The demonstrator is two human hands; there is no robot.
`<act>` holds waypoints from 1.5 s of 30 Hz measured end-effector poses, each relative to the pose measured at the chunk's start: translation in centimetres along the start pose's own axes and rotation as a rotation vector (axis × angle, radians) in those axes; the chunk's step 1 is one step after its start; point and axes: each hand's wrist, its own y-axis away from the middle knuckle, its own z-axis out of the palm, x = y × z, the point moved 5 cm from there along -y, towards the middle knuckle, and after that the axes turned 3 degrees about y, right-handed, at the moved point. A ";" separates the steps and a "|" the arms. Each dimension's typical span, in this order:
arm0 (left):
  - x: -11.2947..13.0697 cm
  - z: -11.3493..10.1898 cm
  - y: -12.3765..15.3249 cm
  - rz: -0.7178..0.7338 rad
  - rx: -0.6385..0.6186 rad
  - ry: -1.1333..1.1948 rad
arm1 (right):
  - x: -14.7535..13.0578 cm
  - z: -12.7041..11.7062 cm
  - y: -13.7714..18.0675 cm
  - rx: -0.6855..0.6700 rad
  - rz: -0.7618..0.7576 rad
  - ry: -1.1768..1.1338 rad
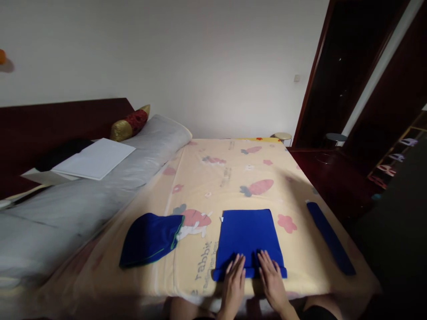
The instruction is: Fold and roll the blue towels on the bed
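A blue cloth lies flat on the bed, its near edge rolled or folded into a narrow band, with a small white tag at its left side. My left hand rests on the left part of that band, fingers stretched forward over it. On the band's right part lies my right hand, also with straight fingers. Both palms face down and neither hand grips anything. To the left is another blue cloth piece with green edging, loosely spread. A long, narrow blue folded or rolled cloth lies at the right.
The bed has a cream sheet printed with carrots and flowers. Along its left run a grey pillow, a white board-like sheet and a red-and-gold cushion. Stools stand beyond the far right edge, near a dark door.
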 end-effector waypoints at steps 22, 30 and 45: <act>-5.4 -2.8 4.0 -0.019 0.138 -0.102 | 7.2 -1.2 4.0 0.139 0.076 0.075; -5.8 -3.0 1.7 -0.207 -0.010 -0.006 | 6.9 -2.4 1.9 0.089 0.104 -0.001; -5.6 -2.9 -0.3 -0.524 -0.046 -0.078 | 5.7 -2.6 -0.1 0.199 0.214 0.122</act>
